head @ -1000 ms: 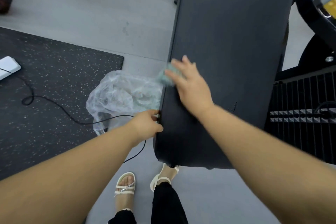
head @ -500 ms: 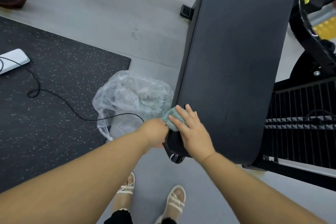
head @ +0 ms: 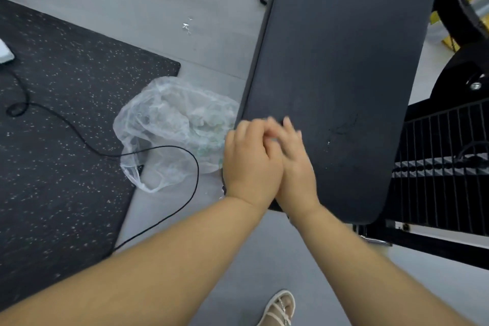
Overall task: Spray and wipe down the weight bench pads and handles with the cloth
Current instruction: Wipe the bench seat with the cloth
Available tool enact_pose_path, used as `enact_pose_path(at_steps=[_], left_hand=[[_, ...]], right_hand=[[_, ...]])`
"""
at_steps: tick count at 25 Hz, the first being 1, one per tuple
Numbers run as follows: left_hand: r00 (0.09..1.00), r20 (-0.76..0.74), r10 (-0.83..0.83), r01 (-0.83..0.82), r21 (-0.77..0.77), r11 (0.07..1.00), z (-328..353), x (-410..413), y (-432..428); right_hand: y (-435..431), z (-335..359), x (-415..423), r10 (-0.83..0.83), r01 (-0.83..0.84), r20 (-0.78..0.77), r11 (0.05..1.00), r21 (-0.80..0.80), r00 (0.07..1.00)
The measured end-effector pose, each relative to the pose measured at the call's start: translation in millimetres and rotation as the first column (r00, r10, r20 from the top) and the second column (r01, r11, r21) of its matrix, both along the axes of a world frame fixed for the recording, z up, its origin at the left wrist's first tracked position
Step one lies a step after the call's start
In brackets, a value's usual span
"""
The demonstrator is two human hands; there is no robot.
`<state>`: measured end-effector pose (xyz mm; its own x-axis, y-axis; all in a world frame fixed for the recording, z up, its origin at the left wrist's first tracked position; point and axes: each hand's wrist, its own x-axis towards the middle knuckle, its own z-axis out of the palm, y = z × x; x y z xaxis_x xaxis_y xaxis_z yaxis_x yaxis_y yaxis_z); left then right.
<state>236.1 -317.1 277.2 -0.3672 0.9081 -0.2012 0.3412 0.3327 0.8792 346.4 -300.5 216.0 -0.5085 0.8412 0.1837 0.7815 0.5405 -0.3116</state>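
Far left of the frame I see a black rubber mat (head: 66,119), coarse and flecked with pale specks, with a thin black cable (head: 148,152) snaking off it across the smooth grey floor (head: 132,2). Just right of the mat sits a crumpled clear plastic bag (head: 169,127), thin and wrinkled, its far side close against the bench edge; I judge it is parked there to stay within reach.

Next comes my left hand (head: 250,159), curled and pressed against my right hand (head: 296,159) at the lower left edge of the bench pad (head: 344,74). The fingers of both are bunched together, motion-blurred, and seem to close on something between them. I take that to be the cloth, but it is hidden, so I cannot tell for sure. Both hands working the one spot suggests I am regathering the cloth or bearing down on the pad's rim.

The pad itself is long, matte black vinyl with rounded corners and faint scuffs near the middle right. At the far right stands a black ribbed frame (head: 436,180).
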Motion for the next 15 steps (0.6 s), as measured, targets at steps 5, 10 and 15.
enact_pose_path(at_steps=[5,10,15], left_hand=[[0.922,-0.344,-0.178,0.245,0.162,0.956,-23,37,-11],[0.868,-0.481,-0.128,0.232,0.163,0.959,-31,55,17],[0.798,-0.590,-0.123,0.276,0.177,0.945,-44,53,21]], right_hand=[[5,-3,131,-0.389,0.382,0.018,0.913,0.142,0.921],[35,1,76,-0.571,0.600,-0.236,0.797,0.068,0.786],[33,-8,116,-0.010,0.049,-0.129,0.950,0.308,0.992]])
